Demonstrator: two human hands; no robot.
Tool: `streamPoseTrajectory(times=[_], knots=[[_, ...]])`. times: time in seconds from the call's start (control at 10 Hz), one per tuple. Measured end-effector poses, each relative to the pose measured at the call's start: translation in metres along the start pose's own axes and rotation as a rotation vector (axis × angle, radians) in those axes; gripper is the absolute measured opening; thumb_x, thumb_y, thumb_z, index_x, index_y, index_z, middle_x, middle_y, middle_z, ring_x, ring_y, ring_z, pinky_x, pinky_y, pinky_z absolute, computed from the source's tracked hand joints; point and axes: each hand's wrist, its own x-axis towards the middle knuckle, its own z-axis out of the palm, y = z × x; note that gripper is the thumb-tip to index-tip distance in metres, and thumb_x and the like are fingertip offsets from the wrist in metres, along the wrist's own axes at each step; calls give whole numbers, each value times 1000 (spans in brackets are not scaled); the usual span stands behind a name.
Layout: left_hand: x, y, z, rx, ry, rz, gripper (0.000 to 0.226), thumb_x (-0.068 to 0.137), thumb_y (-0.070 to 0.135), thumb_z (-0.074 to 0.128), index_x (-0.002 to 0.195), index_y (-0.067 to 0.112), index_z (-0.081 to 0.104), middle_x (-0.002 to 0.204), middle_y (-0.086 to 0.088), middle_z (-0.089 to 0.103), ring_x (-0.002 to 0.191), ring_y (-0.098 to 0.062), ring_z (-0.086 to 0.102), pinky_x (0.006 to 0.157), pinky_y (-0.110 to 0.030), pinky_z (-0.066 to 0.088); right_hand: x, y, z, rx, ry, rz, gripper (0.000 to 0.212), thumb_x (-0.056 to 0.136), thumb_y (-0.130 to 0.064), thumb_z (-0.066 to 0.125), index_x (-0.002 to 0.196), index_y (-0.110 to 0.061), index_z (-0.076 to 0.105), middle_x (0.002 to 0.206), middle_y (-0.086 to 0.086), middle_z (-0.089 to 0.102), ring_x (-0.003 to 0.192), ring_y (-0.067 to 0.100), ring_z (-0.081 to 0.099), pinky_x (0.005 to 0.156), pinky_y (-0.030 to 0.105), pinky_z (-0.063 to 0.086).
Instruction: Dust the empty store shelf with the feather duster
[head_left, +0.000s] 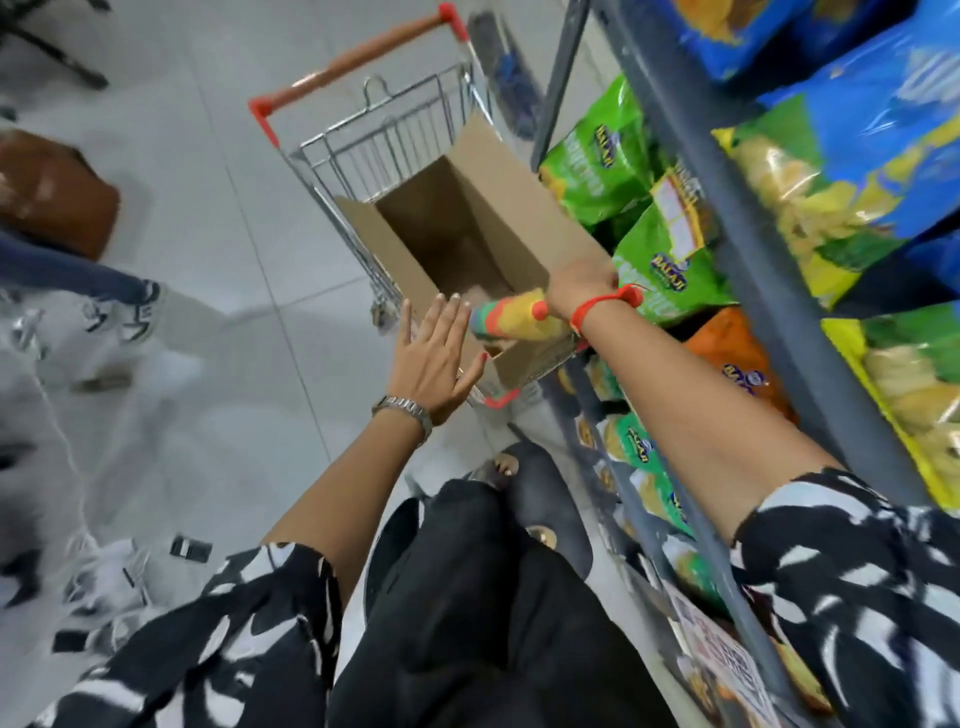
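Observation:
My right hand (579, 288) is closed around the handle end of a feather duster (514, 319) whose fluffy head is striped green, orange and yellow. The duster lies across the near rim of an open cardboard box (524, 202) that stands in a small wire shopping cart (363, 150). Just left of the duster head, my left hand (434, 358) hovers flat with fingers spread and holds nothing. Grey metal shelves (727, 208) run along the right, packed with green, blue and orange snack bags. No empty shelf is in view.
The cart has an orange handle (358, 57) at its far end. Another person's legs and white shoes (124, 317) stand on the tiled floor at left, beside a brown bag (57, 192). More white shoes lie at lower left. My feet are below the cart.

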Motion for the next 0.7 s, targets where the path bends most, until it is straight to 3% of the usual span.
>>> streamPoseTrajectory(times=[0.1, 0.2, 0.3, 0.4, 0.5, 0.6, 0.7], knots=[[-2, -1, 22, -11, -8, -44, 81, 83, 55, -8, 148, 12, 12, 155, -7, 16, 144, -22, 9, 110, -45, -16, 10, -14, 17, 85, -261, -43, 28, 87, -7, 58, 113, 3, 65, 122, 19, 65, 106, 29, 65, 84, 32, 51], [0, -1, 36, -55, 12, -94, 78, 85, 53, -2, 148, 12, 18, 153, -8, 24, 143, -23, 15, 110, -43, -16, 14, -24, 37, 243, -391, 8, 12, 87, -5, 57, 93, 3, 65, 68, 15, 71, 49, 22, 63, 51, 28, 55], [-5, 4, 41, -93, 22, -110, 72, 88, 48, 4, 145, 10, 26, 150, -9, 33, 140, -25, 24, 111, -42, -14, 14, -26, 58, 326, -451, 13, 36, 89, -5, 58, 122, 9, 54, 72, 13, 60, 54, 22, 58, 47, 26, 54], [-8, 4, 43, -145, 30, -105, 66, 91, 42, 10, 142, 8, 33, 146, -11, 38, 137, -26, 30, 112, -44, -7, 4, -24, 71, 331, -560, 44, 43, 89, -15, 64, 125, 5, 51, 91, 21, 65, 49, 21, 58, 38, 24, 46], [-11, 4, 39, -206, 65, -126, 60, 91, 33, 15, 138, 7, 41, 140, -13, 46, 132, -29, 38, 112, -43, -1, 3, -21, 82, 238, -477, 51, 51, 81, -36, 70, 122, -8, 58, 103, 10, 69, 72, 21, 64, 57, 21, 45], [-8, 4, 29, -263, 148, -155, 56, 90, 29, 20, 134, 6, 46, 136, -14, 51, 128, -30, 43, 112, -46, 6, 2, -15, 78, -36, -313, -18, 79, 70, -68, 65, 129, -16, 53, 128, 10, 59, 116, 27, 56, 86, 31, 42], [-2, 8, 16, -260, 221, -196, 55, 91, 31, 23, 134, 6, 46, 137, -14, 50, 129, -30, 43, 112, -46, 9, -3, -5, 68, -3, -137, -58, 76, 73, -69, 60, 129, -17, 53, 133, 15, 50, 121, 31, 50, 91, 35, 42]])
